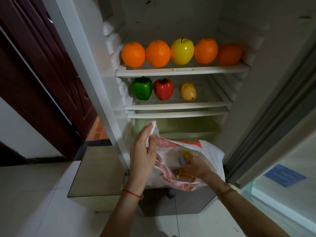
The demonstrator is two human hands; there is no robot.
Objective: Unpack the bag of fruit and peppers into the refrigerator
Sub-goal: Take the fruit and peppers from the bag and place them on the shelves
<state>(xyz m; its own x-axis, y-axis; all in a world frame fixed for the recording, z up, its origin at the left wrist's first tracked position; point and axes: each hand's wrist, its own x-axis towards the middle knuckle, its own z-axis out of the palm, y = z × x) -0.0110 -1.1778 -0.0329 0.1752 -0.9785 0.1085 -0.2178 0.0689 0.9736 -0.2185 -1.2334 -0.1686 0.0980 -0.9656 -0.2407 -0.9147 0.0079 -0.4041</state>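
A white plastic bag (pixel 210 151) with orange print hangs open in front of the refrigerator's lower part. My left hand (pixel 143 154) grips the bag's handle and rim. My right hand (pixel 196 165) is inside the bag, fingers around a yellow item (pixel 186 153); what exactly it is stays partly hidden. The upper shelf (pixel 181 71) carries several oranges (pixel 158 53) and a yellow apple (pixel 182 52). On the middle shelf (pixel 177 106) stand a green pepper (pixel 142 88), a red pepper (pixel 163 89) and a potato (pixel 187 91).
A pale green crisper drawer (pixel 179 129) sits below the shelves, behind the bag. The open refrigerator door (pixel 282 168) stands at the right. A dark wooden door (pixel 42 74) is at the left, and white floor tiles (pixel 34 202) lie below.
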